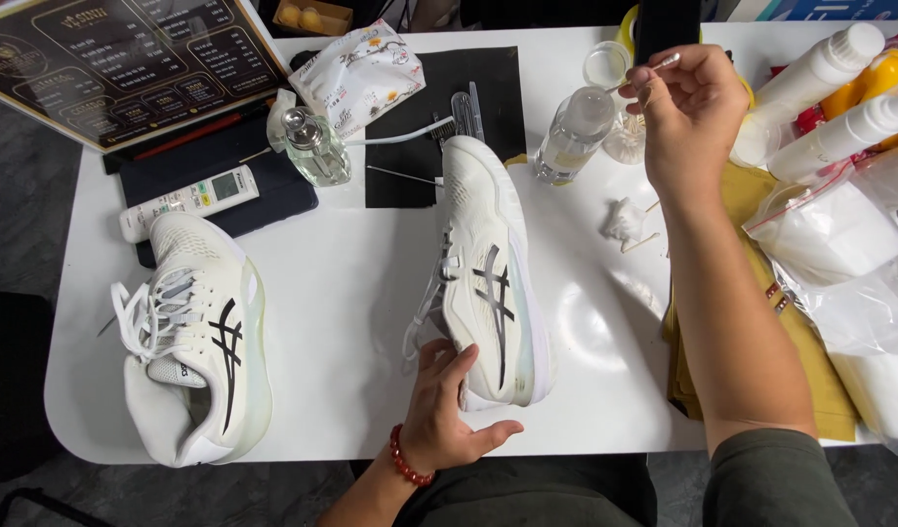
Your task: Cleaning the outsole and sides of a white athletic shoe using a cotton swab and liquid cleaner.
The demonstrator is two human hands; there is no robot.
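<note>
My left hand (447, 405), with a red bead bracelet at the wrist, holds the heel end of a white sneaker (488, 273) tipped on its side in the middle of the white table (342, 293). My right hand (688, 107) is raised at the back of the table and pinches a cotton swab (654, 68) between the fingertips, right beside a small clear bottle (574, 132). The second white sneaker (195, 337) lies at the left with its laces loose, away from both hands.
A glass bottle (315, 146), a white remote (187, 200), a tissue pack (359, 73), a black mat (444, 117) and a menu board (127, 59) lie at the back. White spray bottles (830, 93), plastic bags (839, 263) and yellow cloths (830, 390) crowd the right. A crumpled wad (625, 220) sits mid-table.
</note>
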